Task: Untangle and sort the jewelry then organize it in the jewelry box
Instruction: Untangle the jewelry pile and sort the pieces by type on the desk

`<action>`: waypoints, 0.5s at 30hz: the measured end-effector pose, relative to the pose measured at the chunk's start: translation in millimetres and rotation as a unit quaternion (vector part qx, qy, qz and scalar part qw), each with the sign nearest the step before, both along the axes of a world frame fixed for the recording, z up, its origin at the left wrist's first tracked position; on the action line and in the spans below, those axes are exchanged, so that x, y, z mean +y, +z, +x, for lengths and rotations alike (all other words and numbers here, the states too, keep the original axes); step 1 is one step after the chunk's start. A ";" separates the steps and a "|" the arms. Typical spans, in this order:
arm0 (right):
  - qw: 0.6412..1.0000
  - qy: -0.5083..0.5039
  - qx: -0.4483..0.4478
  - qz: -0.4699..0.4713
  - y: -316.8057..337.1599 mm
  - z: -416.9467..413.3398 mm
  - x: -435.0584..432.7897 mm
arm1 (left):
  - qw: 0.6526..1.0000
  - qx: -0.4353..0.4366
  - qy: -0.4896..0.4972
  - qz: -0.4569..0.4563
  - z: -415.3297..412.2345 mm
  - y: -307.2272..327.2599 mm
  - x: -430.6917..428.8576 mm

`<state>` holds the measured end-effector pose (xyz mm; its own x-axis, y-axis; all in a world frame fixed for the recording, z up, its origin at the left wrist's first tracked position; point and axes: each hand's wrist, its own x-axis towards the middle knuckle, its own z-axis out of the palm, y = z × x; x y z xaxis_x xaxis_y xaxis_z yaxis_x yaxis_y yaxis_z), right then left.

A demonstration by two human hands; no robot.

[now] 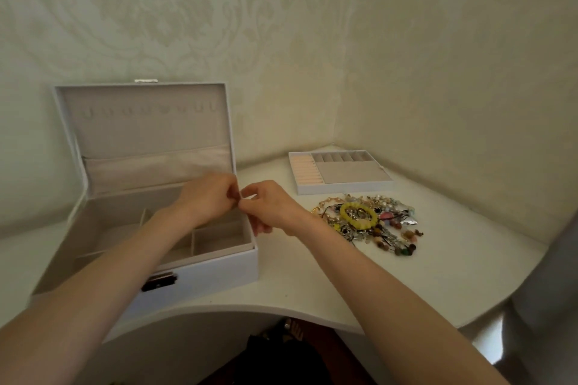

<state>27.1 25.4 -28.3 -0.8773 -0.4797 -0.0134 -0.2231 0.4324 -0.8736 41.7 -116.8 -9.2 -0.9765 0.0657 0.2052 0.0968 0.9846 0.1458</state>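
Currently the tangled jewelry pile (369, 222) sits on the white table (312, 284), right of the hands and just in front of the removable tray insert (344, 189). It's a mixed heap: a yellow bead bracelet (343, 213) on top, bead strands, thin chains, dark cords and small metal bits, all interlocked. Judged light and floppy; the chains likely snag and could kink or snap if yanked, and small pieces may slide on the smooth tabletop. Best hold looks like the yellow bracelet, chunky and free on top; after that pinch one strand near a clasp or end and tease it out, not pull from the middle. Left hand (209, 197) and right hand (269, 206) meet fingertip to fingertip above the back right corner of the jewelry box (219, 266), fingers curled as if pinching something tiny between them. No piece resolves at that spot, so cannot tell if either hand actually holds anything. Box is open on the left side of the table, lid (150, 131) upright with a row of hooks (147, 110) and a fabric pocket (156, 166), and the base compartments show nothing in them. The tray has peach ring rolls (305, 169) plus small slots, also unfilled as far as visible. Patterned wall (406, 72) closes in behind and to the right in a corner. Both forearms cross over the box, so reaching the pile means swinging right. Nothing stands between the hands and the pile.
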 end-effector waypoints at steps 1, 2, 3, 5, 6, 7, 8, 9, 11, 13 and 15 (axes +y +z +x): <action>1.000 0.004 -0.002 -0.001 0.2 1.7 -5.8 | 0.999 0.027 0.018 0.023 1.3 0.6 -3.3; 1.000 0.008 -0.006 -0.006 0.6 2.7 -8.9 | 0.997 0.060 0.030 0.046 2.1 1.5 -4.5; 1.000 0.014 -0.011 -0.013 0.4 3.4 -8.8 | 0.992 0.096 0.030 0.070 2.8 2.4 -3.5; 0.999 0.031 -0.029 -0.031 0.9 3.5 0.6 | 0.982 0.145 -0.005 0.117 2.3 5.4 4.4; 0.998 0.036 -0.035 -0.040 1.3 2.7 8.9 | 0.979 0.146 -0.029 0.137 1.2 7.0 10.9; 0.998 0.035 -0.034 -0.047 2.0 1.3 18.9 | 0.978 0.132 -0.054 0.154 -0.3 8.9 18.9; 0.998 0.027 -0.025 -0.049 3.0 0.0 29.8 | 0.976 0.110 -0.080 0.168 -2.9 10.0 27.5; 0.999 0.014 -0.014 -0.050 3.8 -2.0 41.3 | 0.974 0.086 -0.106 0.181 -5.5 10.8 36.3; 0.999 -0.019 0.005 -0.046 6.3 -5.6 65.4 | 0.965 0.039 -0.147 0.212 -10.7 11.2 52.5; 0.998 -0.056 0.027 -0.024 9.9 -10.9 90.9 | 0.955 -0.006 -0.172 0.242 -16.8 10.1 66.1; 0.992 -0.101 0.070 0.038 13.8 -18.8 118.1 | 0.951 -0.039 -0.186 0.243 -24.0 9.0 77.2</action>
<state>8.3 143.5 -14.6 -0.9512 -0.2962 0.0865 -0.2423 0.5433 -0.8038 17.7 -39.6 -0.2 -0.9176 0.3259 0.2276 0.3959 0.6980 0.5967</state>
